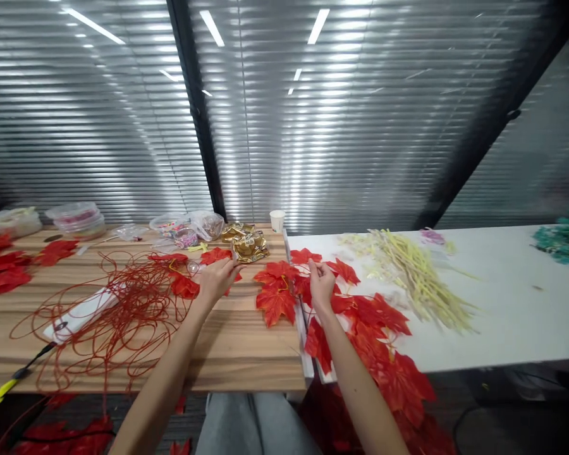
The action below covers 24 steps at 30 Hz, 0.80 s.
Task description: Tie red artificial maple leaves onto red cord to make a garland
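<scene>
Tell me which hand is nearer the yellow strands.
Right. The right hand is left of the yellow strands, with red maple leaves between; the left hand is farther left, above the wood-grain table.

Readable lettering: none.
Gold foil packets (250, 248): small printed marks on the front one, too small and blurred to make out.
Paper cup (277, 221): faint print on the side, likewise too small to read.

Left hand (217, 278), right hand (321, 284) over red leaves (275, 302), tangled red cord (140, 296), yellow stems (420, 275)
</scene>
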{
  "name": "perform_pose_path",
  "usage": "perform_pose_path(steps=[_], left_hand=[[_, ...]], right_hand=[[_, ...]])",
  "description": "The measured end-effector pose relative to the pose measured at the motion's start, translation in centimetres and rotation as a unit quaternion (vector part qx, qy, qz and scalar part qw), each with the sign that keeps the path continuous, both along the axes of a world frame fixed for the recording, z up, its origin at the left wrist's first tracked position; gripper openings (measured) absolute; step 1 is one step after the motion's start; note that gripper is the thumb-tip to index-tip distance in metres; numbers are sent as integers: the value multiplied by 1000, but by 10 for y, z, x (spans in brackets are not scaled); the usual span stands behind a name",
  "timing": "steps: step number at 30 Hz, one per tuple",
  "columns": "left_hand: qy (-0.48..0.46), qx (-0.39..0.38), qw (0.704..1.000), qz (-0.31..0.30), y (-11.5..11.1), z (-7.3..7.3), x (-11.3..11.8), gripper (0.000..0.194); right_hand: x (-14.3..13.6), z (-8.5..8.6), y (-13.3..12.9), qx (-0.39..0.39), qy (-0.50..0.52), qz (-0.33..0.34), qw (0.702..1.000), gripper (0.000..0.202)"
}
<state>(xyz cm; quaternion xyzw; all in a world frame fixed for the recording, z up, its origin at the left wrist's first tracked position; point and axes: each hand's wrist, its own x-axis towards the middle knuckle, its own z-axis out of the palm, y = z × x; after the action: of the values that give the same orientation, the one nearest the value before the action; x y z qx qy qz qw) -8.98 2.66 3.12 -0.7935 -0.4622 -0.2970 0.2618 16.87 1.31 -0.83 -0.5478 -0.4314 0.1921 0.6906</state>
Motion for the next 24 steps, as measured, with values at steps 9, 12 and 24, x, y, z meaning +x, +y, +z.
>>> perform_pose_path(steps=[9,12,24], left_hand=[[100,14,994,-37,-39,23,-64,24],[126,-28,991,-32,-56,23,-94,23],[128,-24,991,39,-95,21,-159,21]], right_hand=[[12,-9,8,-3,-24,-83,996,30],[13,-12,10,6,3,-107,994,30],[36,-17,19,18,118,-221,968,25]])
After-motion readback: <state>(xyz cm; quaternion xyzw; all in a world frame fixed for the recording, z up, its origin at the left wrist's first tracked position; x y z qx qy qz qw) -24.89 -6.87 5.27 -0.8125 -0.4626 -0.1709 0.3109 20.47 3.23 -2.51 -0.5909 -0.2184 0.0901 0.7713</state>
